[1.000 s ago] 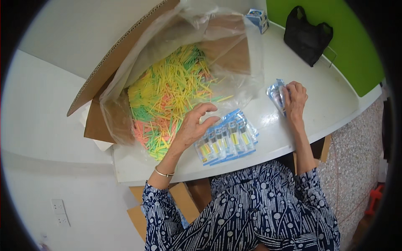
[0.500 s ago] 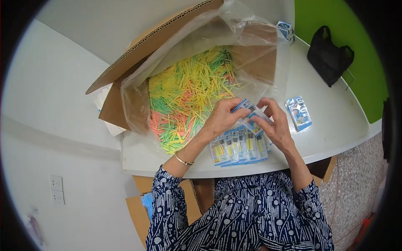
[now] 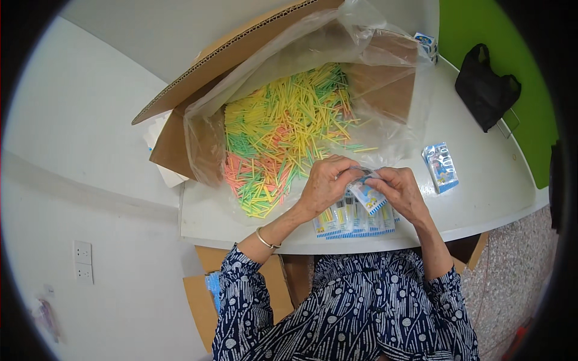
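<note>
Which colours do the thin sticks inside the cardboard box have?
The sticks are yellow, green and pinkish orange, seen in the head view.

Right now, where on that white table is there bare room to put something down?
Bare white table lies right of the packet, toward the black bag. Another strip runs along the near left edge, below the plastic liner. It is crowded by the hands, over the row of packets.

A black plastic bag [image 3: 486, 90] lies on the white table [image 3: 500, 180] beside a green wall [image 3: 524, 42]; a white wall socket [image 3: 83, 262] sits low
</note>
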The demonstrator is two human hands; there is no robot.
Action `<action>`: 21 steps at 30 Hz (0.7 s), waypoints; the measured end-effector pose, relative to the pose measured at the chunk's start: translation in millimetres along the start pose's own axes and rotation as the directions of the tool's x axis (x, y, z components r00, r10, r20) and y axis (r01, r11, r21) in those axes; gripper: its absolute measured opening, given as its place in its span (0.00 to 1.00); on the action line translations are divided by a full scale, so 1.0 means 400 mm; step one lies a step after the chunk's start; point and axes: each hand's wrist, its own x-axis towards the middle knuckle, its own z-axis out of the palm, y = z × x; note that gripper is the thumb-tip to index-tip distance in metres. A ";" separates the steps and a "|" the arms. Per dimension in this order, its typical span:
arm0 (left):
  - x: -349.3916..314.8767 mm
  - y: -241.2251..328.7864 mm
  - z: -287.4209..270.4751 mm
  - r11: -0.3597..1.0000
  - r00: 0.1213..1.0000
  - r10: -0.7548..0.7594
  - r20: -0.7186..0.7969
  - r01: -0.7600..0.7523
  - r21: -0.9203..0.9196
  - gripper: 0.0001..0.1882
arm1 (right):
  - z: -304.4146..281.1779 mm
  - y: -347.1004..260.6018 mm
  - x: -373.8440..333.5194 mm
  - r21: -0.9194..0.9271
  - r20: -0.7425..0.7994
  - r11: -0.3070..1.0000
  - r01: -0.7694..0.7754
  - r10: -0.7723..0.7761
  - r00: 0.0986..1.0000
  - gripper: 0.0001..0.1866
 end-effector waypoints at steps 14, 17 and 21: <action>-0.010 -0.007 -0.008 0.995 0.998 -0.004 0.063 -0.002 0.097 0.06 | -0.005 -0.012 0.004 -0.192 0.119 0.971 0.144 -0.122 0.985 0.14; -0.011 -0.038 -0.013 0.999 0.998 0.014 0.068 -0.017 0.033 0.07 | -0.006 -0.001 0.022 -0.187 0.135 0.974 0.124 -0.100 0.986 0.14; 0.043 -0.075 -0.116 0.989 0.997 0.077 -0.017 -0.074 0.126 0.13 | -0.012 0.040 0.062 -0.361 0.106 0.897 0.254 -0.231 0.967 0.12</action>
